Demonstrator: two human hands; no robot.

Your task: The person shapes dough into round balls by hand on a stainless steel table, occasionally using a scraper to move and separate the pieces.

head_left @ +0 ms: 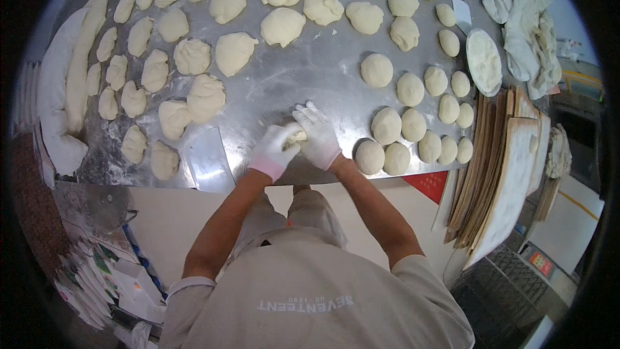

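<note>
Both of my hands wear white gloves with pink cuffs and meet near the front edge of the steel table (284,94). Between them is a small piece of pale dough (296,136), partly covered by the gloves. My left hand (274,148) curls round it from the left, fingers closed. My right hand (318,136) presses on its right side, palm against the dough and fingers held together, pointing away from me. Smooth round dough balls (387,125) sit just right of my right hand. Rough, irregular dough lumps (206,98) lie left of my left hand.
A flat, shiny scraper-like plate (209,160) lies at the front edge. Long dough under white cloth (61,97) lines the far left. At right are a floury oval dish (484,63), crumpled cloths (529,32) and upright stacked boards (487,174). Flour dusts the table.
</note>
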